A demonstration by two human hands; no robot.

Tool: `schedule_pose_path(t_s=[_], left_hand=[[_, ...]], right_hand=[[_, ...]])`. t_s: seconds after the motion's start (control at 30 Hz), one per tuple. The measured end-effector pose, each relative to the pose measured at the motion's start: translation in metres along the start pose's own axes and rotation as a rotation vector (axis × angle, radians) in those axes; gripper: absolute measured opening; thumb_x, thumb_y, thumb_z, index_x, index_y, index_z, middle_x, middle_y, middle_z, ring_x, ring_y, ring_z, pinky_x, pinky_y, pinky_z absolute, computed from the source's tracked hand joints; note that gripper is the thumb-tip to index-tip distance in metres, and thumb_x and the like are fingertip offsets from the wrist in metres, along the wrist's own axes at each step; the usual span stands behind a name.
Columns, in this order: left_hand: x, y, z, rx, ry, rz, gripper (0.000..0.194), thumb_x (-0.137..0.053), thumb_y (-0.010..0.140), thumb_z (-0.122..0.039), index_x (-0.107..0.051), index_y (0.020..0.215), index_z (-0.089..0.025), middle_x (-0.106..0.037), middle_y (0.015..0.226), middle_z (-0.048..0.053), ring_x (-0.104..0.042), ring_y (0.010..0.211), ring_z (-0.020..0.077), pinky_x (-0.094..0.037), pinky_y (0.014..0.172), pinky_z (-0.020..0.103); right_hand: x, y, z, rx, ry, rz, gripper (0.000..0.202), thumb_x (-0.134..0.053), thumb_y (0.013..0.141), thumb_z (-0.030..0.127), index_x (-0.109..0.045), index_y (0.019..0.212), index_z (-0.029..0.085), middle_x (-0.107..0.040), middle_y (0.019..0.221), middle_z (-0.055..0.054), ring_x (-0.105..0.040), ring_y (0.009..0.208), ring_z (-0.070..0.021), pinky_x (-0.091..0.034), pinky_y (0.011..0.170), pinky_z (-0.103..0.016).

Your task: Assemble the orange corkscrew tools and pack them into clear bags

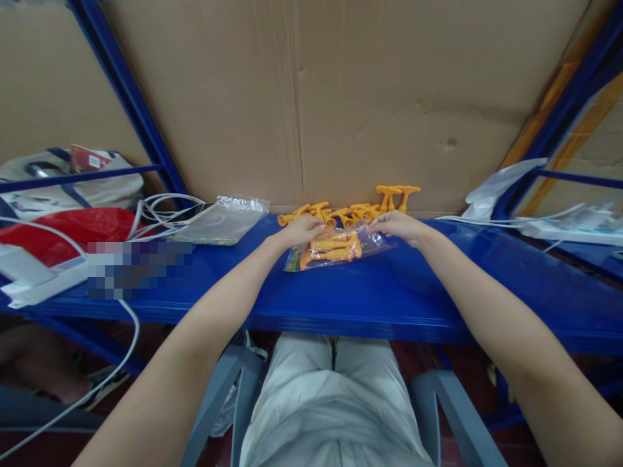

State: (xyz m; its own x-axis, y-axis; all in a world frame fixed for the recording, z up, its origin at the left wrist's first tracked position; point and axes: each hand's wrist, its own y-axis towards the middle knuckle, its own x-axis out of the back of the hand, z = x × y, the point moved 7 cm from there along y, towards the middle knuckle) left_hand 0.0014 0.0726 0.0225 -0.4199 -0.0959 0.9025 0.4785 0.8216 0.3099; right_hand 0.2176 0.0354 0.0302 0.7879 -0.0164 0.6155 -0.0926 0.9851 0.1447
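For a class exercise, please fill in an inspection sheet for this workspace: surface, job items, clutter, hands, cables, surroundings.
Surface: blue tabletop, with things along its back and left side.
Job items: clear bag with orange pieces inside; loose orange pieces piled behind it, near the cardboard.
Clutter: clear flat packet, red item and white power strip, all on the left.
Hands: left hand at the bag's upper left; right hand at its right end; grip unclear.
Cables: white cables at the left, one hanging over the front edge; more at the right.
Surroundings: cardboard behind, blue frame at both sides.
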Motion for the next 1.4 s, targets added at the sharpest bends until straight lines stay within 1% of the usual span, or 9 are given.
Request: schedule_pose_path(t_s=[0.2, 0.3, 0.4, 0.57, 0.63, 0.87, 1.07, 1.23, 1.4], left_hand=[[0.011, -0.004, -0.001, 0.139, -0.023, -0.102, 0.042, -0.036, 0.099, -0.036, -0.070, 0.085, -0.016, -0.071, 0.076, 0.005, -0.069, 0.081, 0.0208, -0.049, 0.078, 0.029], [0.005, -0.004, -0.001, 0.183, -0.124, -0.093, 0.034, -0.042, 0.097, -0.033, -0.069, 0.084, -0.017, -0.072, 0.077, 0.004, -0.068, 0.079, 0.0192, -0.050, 0.076, 0.028], [-0.008, -0.003, 0.000, 0.227, -0.318, -0.032, 0.026, -0.046, 0.096, -0.029, -0.069, 0.094, -0.016, -0.074, 0.091, 0.007, -0.069, 0.085, 0.0182, -0.051, 0.077, 0.028], [-0.025, -0.005, 0.000, 0.305, -0.579, 0.095, 0.024, -0.048, 0.097, -0.028, -0.068, 0.102, -0.017, -0.074, 0.101, 0.009, -0.069, 0.087, 0.0164, -0.051, 0.076, 0.027], [-0.027, -0.006, 0.003, 0.345, -0.660, 0.102, 0.024, -0.048, 0.096, -0.028, -0.068, 0.100, -0.017, -0.074, 0.097, 0.009, -0.068, 0.082, 0.0147, -0.051, 0.073, 0.026], [-0.039, -0.004, 0.018, 0.500, -0.919, 0.138, 0.029, -0.049, 0.095, -0.030, -0.067, 0.079, -0.014, -0.071, 0.071, 0.007, -0.063, 0.064, 0.0102, -0.051, 0.071, 0.024], [-0.039, -0.006, 0.027, 0.571, -0.986, 0.173, 0.024, -0.048, 0.098, -0.032, -0.064, 0.090, -0.016, -0.063, 0.059, 0.000, -0.055, 0.052, 0.0075, -0.049, 0.060, 0.019], [-0.037, -0.005, 0.024, 0.564, -1.094, 0.071, 0.019, -0.063, 0.091, -0.034, -0.064, 0.089, -0.014, -0.068, 0.071, 0.003, -0.065, 0.063, 0.0099, -0.054, 0.070, 0.022], [-0.039, -0.004, 0.023, 0.544, -1.172, -0.014, 0.014, -0.077, 0.076, -0.018, -0.066, 0.082, -0.012, -0.068, 0.067, 0.002, -0.065, 0.061, 0.0110, -0.057, 0.074, 0.027]], right_hand=[[0.017, 0.002, 0.001, 0.047, -0.382, -0.282, 0.009, -0.064, 0.076, 0.026, -0.066, 0.070, 0.019, -0.071, 0.086, -0.006, -0.064, 0.092, -0.0253, -0.047, 0.081, -0.035], [0.032, 0.001, -0.003, -0.003, -0.522, -0.397, 0.017, -0.063, 0.081, 0.035, -0.067, 0.083, 0.019, -0.071, 0.098, -0.012, -0.063, 0.104, -0.0297, -0.048, 0.086, -0.039], [0.042, 0.003, -0.013, -0.093, -0.565, -0.363, 0.032, -0.062, 0.083, 0.049, -0.066, 0.081, 0.017, -0.071, 0.086, -0.016, -0.066, 0.100, -0.0334, -0.049, 0.082, -0.040], [0.018, 0.001, -0.032, -0.260, -0.222, 0.033, 0.049, -0.053, 0.091, 0.054, -0.061, 0.060, 0.017, -0.066, 0.061, -0.014, -0.067, 0.069, -0.0258, -0.051, 0.072, -0.037], [0.009, -0.002, -0.034, -0.322, -0.118, 0.092, 0.047, -0.054, 0.093, 0.047, -0.061, 0.059, 0.016, -0.068, 0.063, -0.012, -0.065, 0.062, -0.0205, -0.050, 0.072, -0.036], [-0.006, 0.001, -0.033, -0.310, 0.365, -0.040, 0.021, -0.059, 0.090, 0.013, -0.056, 0.069, 0.016, -0.065, 0.062, -0.002, -0.061, 0.052, -0.0118, -0.048, 0.066, -0.027], [-0.021, 0.001, -0.026, -0.276, 0.667, -0.067, 0.026, -0.045, 0.097, 0.012, -0.054, 0.073, 0.016, -0.066, 0.060, -0.003, -0.059, 0.049, -0.0101, -0.052, 0.062, -0.025], [-0.029, 0.001, -0.021, -0.268, 0.760, -0.018, 0.028, -0.043, 0.099, 0.013, -0.052, 0.073, 0.016, -0.071, 0.066, -0.004, -0.064, 0.053, -0.0103, -0.051, 0.058, -0.022], [-0.033, 0.003, -0.022, -0.256, 0.747, -0.009, 0.030, -0.043, 0.099, 0.012, -0.053, 0.071, 0.016, -0.072, 0.065, -0.004, -0.063, 0.049, -0.0100, -0.049, 0.051, -0.020]])
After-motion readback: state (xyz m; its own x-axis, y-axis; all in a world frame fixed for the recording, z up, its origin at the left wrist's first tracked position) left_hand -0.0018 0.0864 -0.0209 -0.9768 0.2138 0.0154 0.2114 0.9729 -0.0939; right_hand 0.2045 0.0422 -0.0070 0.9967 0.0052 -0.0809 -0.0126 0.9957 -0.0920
